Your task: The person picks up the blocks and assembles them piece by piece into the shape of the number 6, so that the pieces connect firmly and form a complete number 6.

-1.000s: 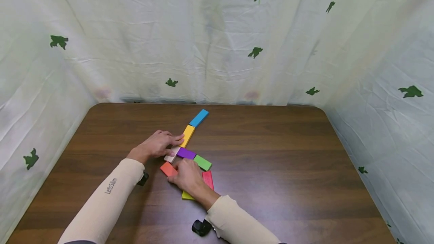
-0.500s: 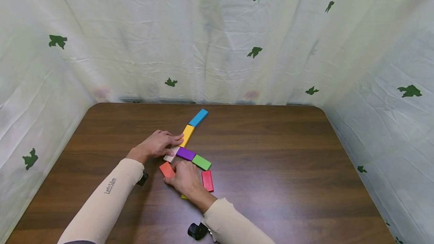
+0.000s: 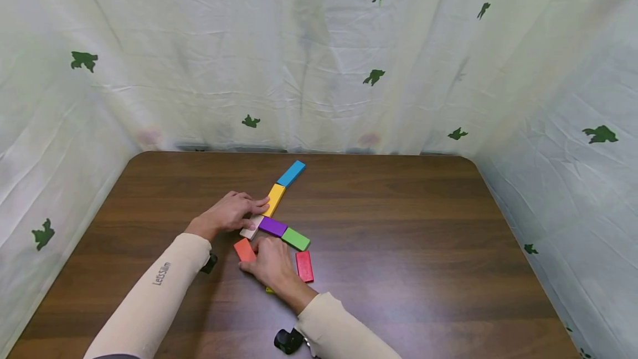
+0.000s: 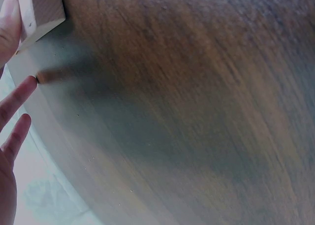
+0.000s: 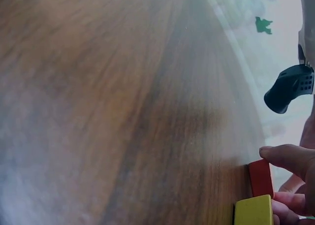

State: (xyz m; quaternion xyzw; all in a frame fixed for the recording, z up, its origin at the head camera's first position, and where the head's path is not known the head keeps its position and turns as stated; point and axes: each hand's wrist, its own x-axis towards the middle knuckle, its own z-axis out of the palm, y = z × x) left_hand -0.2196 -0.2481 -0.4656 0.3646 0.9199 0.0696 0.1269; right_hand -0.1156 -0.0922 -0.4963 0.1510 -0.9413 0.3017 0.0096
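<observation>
Several coloured wooden blocks lie in a bent line on the table. My left hand (image 3: pixel 226 216) reaches in from the left, its extended fingers touching the yellow block (image 3: pixel 274 199) and its thumb against the white block (image 3: pixel 251 227). The purple block (image 3: pixel 273 226) runs right from the white one, followed by the green block (image 3: pixel 296 239). My right hand (image 3: pixel 274 262) pinches the orange block (image 3: pixel 244 249) between thumb and fingers. Behind that hand a lime-yellow block (image 5: pixel 253 212) is mostly hidden in the head view. The red block (image 3: pixel 305 266) lies just right of the hand.
A blue block (image 3: pixel 291 174) touches the yellow one at the far end of the line. The brown wooden table (image 3: pixel 399 226) extends widely to both sides. A white curtain (image 3: pixel 299 71) with green leaf and bird prints surrounds its back and sides.
My right hand has shifted slightly left and nearer with the orange block, showing more of the red block and covering more of the lime-yellow one. My left hand stays in place.
</observation>
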